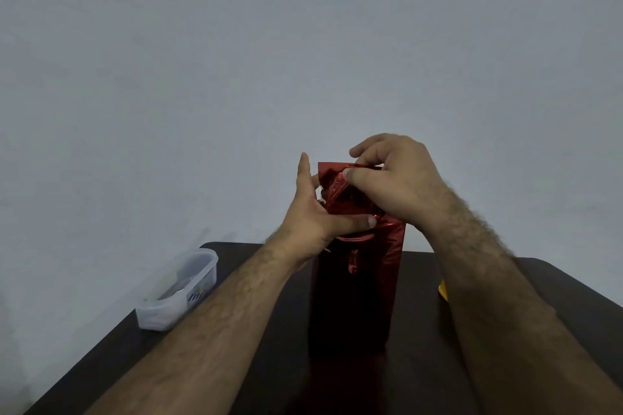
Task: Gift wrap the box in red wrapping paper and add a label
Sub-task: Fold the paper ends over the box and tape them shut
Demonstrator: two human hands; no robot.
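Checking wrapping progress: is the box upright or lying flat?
Upright: the red-wrapped box stands on end on the table, both hands folding paper at its top.

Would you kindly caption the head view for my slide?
Both hands fold red paper over the upright box on a dark table.
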